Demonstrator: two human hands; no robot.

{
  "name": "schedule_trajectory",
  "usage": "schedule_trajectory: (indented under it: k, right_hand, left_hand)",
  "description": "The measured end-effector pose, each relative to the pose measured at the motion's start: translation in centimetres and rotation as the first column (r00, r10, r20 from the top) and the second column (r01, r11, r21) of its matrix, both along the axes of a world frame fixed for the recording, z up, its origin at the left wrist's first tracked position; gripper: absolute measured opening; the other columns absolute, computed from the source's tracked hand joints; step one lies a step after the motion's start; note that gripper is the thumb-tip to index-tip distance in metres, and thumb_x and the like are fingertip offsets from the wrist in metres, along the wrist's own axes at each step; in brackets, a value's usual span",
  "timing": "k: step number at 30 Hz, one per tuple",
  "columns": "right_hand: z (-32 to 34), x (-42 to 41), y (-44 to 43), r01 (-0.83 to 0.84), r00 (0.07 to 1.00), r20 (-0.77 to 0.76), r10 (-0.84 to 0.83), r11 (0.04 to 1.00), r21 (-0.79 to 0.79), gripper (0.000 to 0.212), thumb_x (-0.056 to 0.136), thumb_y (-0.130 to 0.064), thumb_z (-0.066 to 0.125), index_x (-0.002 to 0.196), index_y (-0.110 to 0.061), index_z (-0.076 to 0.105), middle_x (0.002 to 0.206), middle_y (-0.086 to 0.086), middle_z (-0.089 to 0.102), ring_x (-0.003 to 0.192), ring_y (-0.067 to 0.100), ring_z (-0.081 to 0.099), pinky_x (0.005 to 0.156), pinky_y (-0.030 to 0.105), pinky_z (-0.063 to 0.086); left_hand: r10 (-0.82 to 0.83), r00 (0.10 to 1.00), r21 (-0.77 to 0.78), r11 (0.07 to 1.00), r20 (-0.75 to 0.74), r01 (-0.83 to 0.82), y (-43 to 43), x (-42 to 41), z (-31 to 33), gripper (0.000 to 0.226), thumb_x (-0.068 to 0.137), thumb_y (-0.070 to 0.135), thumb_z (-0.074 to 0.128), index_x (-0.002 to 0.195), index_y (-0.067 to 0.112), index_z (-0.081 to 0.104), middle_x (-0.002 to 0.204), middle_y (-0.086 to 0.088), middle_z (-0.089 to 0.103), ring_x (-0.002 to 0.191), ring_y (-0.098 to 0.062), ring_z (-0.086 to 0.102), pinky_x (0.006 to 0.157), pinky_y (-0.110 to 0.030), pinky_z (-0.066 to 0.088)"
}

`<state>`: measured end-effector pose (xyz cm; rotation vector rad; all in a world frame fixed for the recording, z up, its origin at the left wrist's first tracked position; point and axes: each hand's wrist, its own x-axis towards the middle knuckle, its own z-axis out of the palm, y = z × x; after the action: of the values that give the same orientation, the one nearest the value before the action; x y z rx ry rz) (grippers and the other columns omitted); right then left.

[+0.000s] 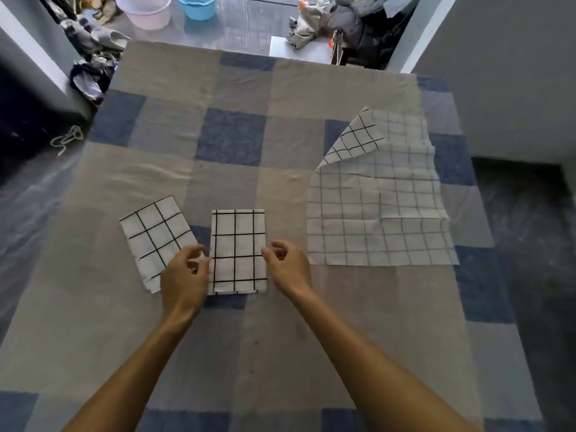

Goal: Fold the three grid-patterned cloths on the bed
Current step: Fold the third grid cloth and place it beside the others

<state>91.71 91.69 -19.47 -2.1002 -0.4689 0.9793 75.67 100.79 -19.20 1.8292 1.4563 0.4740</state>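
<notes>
Grid-patterned cloths: three in all, every one on the bed (237,353).

Two are already folded into small rectangles near the person. The left folded cloth (156,241) lies tilted. The middle folded cloth (238,244) lies square to the viewer, just beside the left one, and I can't tell whether they touch.

The unfolded cloth (380,213) lies spread flat on the right, apart from the other two. Its far-left corner (355,138) is flipped over and shows the bolder black grid.

Two hands flank the middle folded cloth, one on each long edge, probably to square it up or set it down neatly.
- The left hand (184,275) is at the left edge and partly covers the left folded cloth. Its fingers are curled, with thumb and forefinger close together at the hem. Whether it is pinching the fabric or just touching it, I can't tell.
- The right hand (290,266) is at the right edge. Its fingers are loosely curled and apart, the thumb tip is at the hem, and nothing is visibly gripped.

Judgement: two of three are done and one is left. The flat cloth sits to the right, likely parked there as the next piece. The flipped corner probably needs flattening before folding.

Beyond the bed are two basins, a pink basin (146,10) and a blue basin (196,4), and a heap of clothes (349,23) on the floor.
</notes>
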Motion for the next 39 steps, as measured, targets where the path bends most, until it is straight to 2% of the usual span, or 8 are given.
schedule_trajectory:
  k: [10, 14, 19, 24, 27, 31, 36, 39]
  right_hand:
    - [-0.3, 6.4, -6.7, 0.101, 0.96, 0.262, -0.096, 0.995, -0.006, 0.028, 0.092, -0.035, 0.056, 0.115, -0.02, 0.063, 0.107, -0.002, 0.065, 0.092, 0.007, 0.06, 0.078, 0.023, 0.052]
    - [-0.8, 10.5, -11.0, 0.04, 0.908, 0.419, 0.002, 0.995, -0.09, 0.028, 0.092, -0.03, 0.055, 0.117, -0.018, 0.062, 0.114, 0.002, 0.062, 0.107, 0.016, 0.055, 0.09, 0.031, 0.048]
    - [-2.1, 13.6, -15.4, 0.011, 0.844, 0.528, 0.093, 0.982, -0.19, 0.034, 0.088, -0.027, 0.061, 0.119, -0.013, 0.06, 0.115, 0.007, 0.057, 0.108, 0.023, 0.051, 0.093, 0.039, 0.045]
    - [-2.9, 15.1, -16.5, 0.006, 0.81, 0.581, 0.082, 0.989, -0.147, 0.036, 0.086, -0.024, 0.062, 0.12, -0.013, 0.058, 0.115, 0.007, 0.056, 0.106, 0.023, 0.052, 0.091, 0.037, 0.046]
    - [-3.0, 15.1, -16.6, 0.003, 0.803, 0.589, 0.089, 0.988, -0.154, 0.038, 0.084, -0.026, 0.062, 0.12, -0.015, 0.058, 0.116, 0.006, 0.056, 0.108, 0.025, 0.052, 0.091, 0.039, 0.046]
    - [-3.1, 14.5, -16.5, -0.037, 0.751, 0.626, 0.21, 0.96, -0.279, 0.044, 0.081, -0.035, 0.06, 0.122, -0.019, 0.059, 0.128, 0.012, 0.056, 0.122, 0.032, 0.049, 0.099, 0.047, 0.04]
    - [-3.2, 13.6, -16.2, -0.063, 0.764, 0.586, 0.272, 0.934, -0.351, 0.053, 0.086, -0.04, 0.053, 0.135, -0.02, 0.048, 0.146, 0.013, 0.04, 0.138, 0.031, 0.032, 0.108, 0.047, 0.027]
    - [-2.9, 13.3, -16.1, -0.091, 0.806, 0.527, 0.27, 0.936, -0.34, 0.055, 0.092, -0.039, 0.048, 0.143, -0.022, 0.037, 0.156, 0.008, 0.021, 0.145, 0.025, 0.01, 0.113, 0.043, 0.011]
  left_hand:
    - [-0.427, 0.904, 0.005, 0.904, -0.033, 0.427, -5.7, 9.5, 0.5, 0.019, 0.089, 0.017, 0.06, 0.107, 0.015, 0.065, 0.104, -0.003, 0.065, 0.09, -0.014, 0.058, 0.079, -0.026, 0.047]
    - [-0.667, 0.695, 0.118, 0.693, -0.269, 0.711, -7.9, 14.0, -0.3, 0.036, 0.086, 0.031, 0.062, 0.119, 0.016, 0.058, 0.115, -0.006, 0.057, 0.1, -0.024, 0.055, 0.081, -0.034, 0.047]
    - [-0.724, 0.46, 0.103, 0.48, -0.514, 0.871, -9.3, 19.0, -2.7, 0.064, 0.083, 0.04, 0.062, 0.136, 0.013, 0.039, 0.142, -0.016, 0.035, 0.127, -0.035, 0.035, 0.101, -0.045, 0.034]
    - [-0.696, 0.527, 0.137, 0.535, -0.487, 0.834, -8.3, 20.4, -4.7, 0.048, 0.079, 0.041, 0.065, 0.12, 0.018, 0.053, 0.121, -0.011, 0.049, 0.107, -0.032, 0.045, 0.085, -0.043, 0.041]
    - [-0.717, 0.514, 0.251, 0.45, -0.471, 0.857, -7.7, 20.2, -5.0, 0.019, 0.084, 0.025, 0.051, 0.095, 0.013, 0.059, 0.102, -0.012, 0.054, 0.09, -0.031, 0.05, 0.073, -0.039, 0.04]
    - [-0.754, 0.485, 0.267, 0.405, -0.443, 0.874, -7.3, 20.2, -4.7, 0.017, 0.081, 0.02, 0.043, 0.083, 0.01, 0.057, 0.092, -0.011, 0.053, 0.081, -0.03, 0.051, 0.071, -0.038, 0.044]
    - [-0.805, 0.435, 0.184, 0.394, -0.404, 0.901, -7.3, 18.6, -4.9, 0.044, 0.083, 0.049, 0.047, 0.1, 0.011, 0.059, 0.113, -0.013, 0.054, 0.105, -0.029, 0.051, 0.083, -0.041, 0.05]
    - [-0.807, 0.386, 0.19, 0.336, -0.448, 0.922, -6.8, 18.0, -5.0, 0.042, 0.088, 0.044, 0.038, 0.096, 0.009, 0.061, 0.117, -0.018, 0.056, 0.117, -0.037, 0.05, 0.087, -0.048, 0.052]
